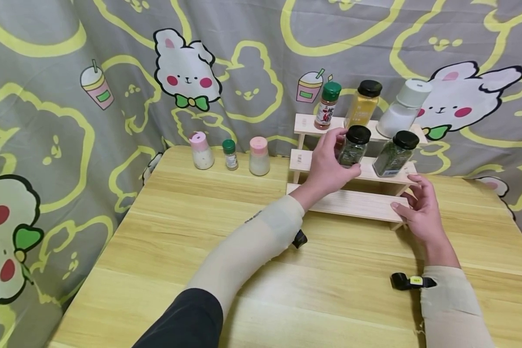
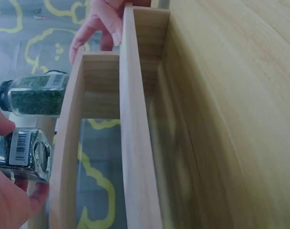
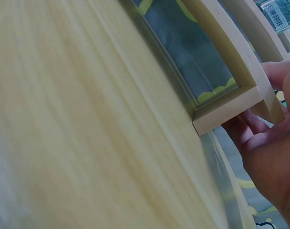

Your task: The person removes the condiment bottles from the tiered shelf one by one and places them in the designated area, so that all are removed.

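My left hand [image 1: 327,163] grips a black-capped glass spice jar [image 1: 353,149] of dark green flakes, thumb on one side and fingers on the other. The jar is at the middle tier of a three-tier wooden rack [image 1: 352,204]; whether its base touches the board I cannot tell. A barcode label shows on this jar [image 2: 22,148] in the left wrist view. To its right stands a similar jar of green herbs [image 1: 393,157]. My right hand [image 1: 424,212] holds the rack's right end, thumb at the lowest board and fingers at the side.
On the top tier stand a green-capped shaker [image 1: 328,106], a yellow spice jar [image 1: 362,105] and a white-capped jar [image 1: 402,113]. Left of the rack, two pink-capped jars [image 1: 202,152] and a small green-capped bottle [image 1: 230,155] stand on the wooden table [image 1: 156,232]. A patterned curtain [image 1: 252,29] hangs behind.
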Demonstrator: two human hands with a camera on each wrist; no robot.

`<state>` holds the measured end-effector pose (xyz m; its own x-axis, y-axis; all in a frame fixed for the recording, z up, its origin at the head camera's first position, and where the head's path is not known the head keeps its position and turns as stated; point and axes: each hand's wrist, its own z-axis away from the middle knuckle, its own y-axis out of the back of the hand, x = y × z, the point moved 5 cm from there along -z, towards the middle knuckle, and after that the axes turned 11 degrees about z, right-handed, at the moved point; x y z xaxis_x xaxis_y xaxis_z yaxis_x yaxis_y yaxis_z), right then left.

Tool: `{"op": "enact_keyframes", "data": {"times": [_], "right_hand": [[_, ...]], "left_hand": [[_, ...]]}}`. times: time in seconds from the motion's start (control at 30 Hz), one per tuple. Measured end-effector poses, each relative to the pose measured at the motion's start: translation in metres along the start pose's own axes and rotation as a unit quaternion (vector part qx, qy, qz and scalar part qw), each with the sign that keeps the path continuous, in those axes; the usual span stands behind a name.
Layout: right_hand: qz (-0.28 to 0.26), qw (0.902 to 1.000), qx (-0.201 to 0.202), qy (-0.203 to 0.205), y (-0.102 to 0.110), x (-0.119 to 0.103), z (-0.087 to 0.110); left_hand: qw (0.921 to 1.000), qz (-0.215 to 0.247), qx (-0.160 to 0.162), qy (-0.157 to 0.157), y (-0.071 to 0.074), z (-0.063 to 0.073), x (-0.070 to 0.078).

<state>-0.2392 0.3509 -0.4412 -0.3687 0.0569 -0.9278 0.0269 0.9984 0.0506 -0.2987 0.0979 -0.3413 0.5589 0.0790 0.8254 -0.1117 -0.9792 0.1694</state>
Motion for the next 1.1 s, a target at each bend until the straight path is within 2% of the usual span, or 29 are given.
{"op": "enact_keyframes", "data": {"times": [0.57,0.8,1.1], "right_hand": [[-0.012,0.9999,0.004,0.003,-0.001,0.000,0.000],[-0.009,0.9999,0.003,0.008,-0.001,0.000,-0.001],[-0.024,0.9996,-0.005,0.014,-0.001,0.000,-0.001]], "left_hand": [[0.9992,0.002,0.024,-0.031,0.047,0.001,0.026],[0.9981,0.019,0.048,-0.033,0.071,0.006,0.028],[0.9954,0.002,0.088,-0.039,0.105,0.013,0.026]]}}
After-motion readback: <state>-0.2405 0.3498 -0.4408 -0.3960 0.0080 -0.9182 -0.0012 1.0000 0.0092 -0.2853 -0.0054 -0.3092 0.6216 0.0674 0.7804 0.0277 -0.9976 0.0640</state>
